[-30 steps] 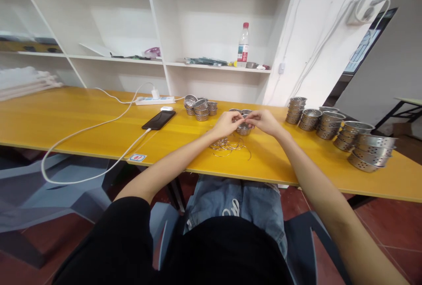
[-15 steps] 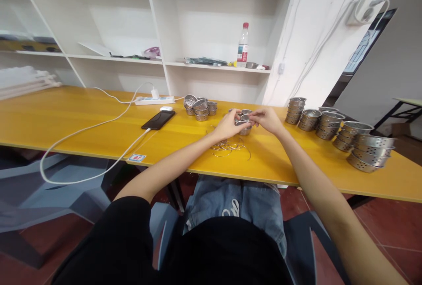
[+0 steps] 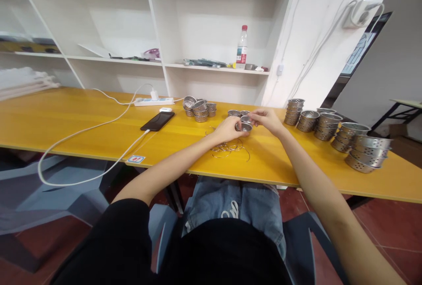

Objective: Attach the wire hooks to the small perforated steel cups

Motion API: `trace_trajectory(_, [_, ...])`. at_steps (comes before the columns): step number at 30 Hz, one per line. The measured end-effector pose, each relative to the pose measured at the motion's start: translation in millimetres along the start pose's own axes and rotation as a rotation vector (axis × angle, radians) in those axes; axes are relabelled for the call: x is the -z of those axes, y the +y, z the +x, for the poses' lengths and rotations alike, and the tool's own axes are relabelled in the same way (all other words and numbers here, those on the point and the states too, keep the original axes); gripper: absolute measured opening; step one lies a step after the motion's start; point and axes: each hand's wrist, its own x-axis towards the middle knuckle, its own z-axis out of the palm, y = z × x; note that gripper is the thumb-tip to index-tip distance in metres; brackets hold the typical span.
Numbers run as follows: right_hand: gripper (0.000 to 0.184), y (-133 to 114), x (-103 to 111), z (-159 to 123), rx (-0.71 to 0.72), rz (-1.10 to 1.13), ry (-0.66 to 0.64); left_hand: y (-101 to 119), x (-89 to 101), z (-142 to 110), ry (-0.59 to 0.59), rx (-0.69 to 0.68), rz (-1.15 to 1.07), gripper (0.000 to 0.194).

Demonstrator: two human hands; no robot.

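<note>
Several small perforated metal cups stand together in the middle of the table. My left hand (image 3: pixel 230 129) is closed on the nearest metal cup (image 3: pixel 244 127), its fingers at the cup's rim. Close by on the right, my right hand (image 3: pixel 266 119) has its fingertips pinched together beside another metal cup (image 3: pixel 245 118). What lies between those fingertips is too small to make out. Behind them, a further metal cup (image 3: pixel 234 113) stands untouched. A loose heap of thin wire rings (image 3: pixel 227 146) lies on the table below my left wrist.
Stacked perforated cups (image 3: pixel 368 153) line the table's right side, and another cluster of cups (image 3: pixel 200 111) stands left of my hands. A phone (image 3: pixel 157 121) with a white cable and a power strip (image 3: pixel 154 101) lie farther left. A shelf with a bottle (image 3: pixel 241 49) rises behind.
My left hand has come down and nearer, from over the cups to the nearest one, uncovering the cups behind. My right hand stays almost in place with its fingertips pinched.
</note>
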Motion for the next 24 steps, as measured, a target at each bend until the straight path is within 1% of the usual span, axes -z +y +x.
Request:
trace_trajectory(4, [0.039,3.5,-2.8,1.5,-0.04,0.024,-0.001,3.8,2.5,-0.8,0.005,-0.001,-0.014,0.041])
trace_trajectory(9, [0.037,8.1,-3.7,2.2,-0.118,0.07,0.016,5.2,-0.6,0.4,-0.04,-0.046,-0.041,0.037])
trace_trajectory(11, [0.036,6.9,-3.6,1.2,-0.152,0.115,-0.006,5.1,-0.6,1.2,-0.041,-0.058,-0.074,0.037])
trace_trajectory(14, [0.036,2.4,-3.5,-0.2,-0.217,0.185,-0.078,4.4,1.2,2.3,-0.067,-0.073,-0.111,0.04])
trace_trajectory(16, [0.036,-0.2,-3.7,-0.6,-0.258,0.207,-0.125,3.4,2.3,2.8,-0.104,-0.058,-0.127,0.043])
trace_trajectory(18, [0.036,-1.2,-4.0,-0.5,-0.29,0.214,-0.143,2.0,2.6,3.0,-0.131,-0.025,-0.15,0.046])
trace_trajectory(24, [0.036,4.7,-3.8,0.4,-0.332,0.214,-0.133,-3.7,-1.4,1.7,-0.117,0.035,-0.247,0.058])
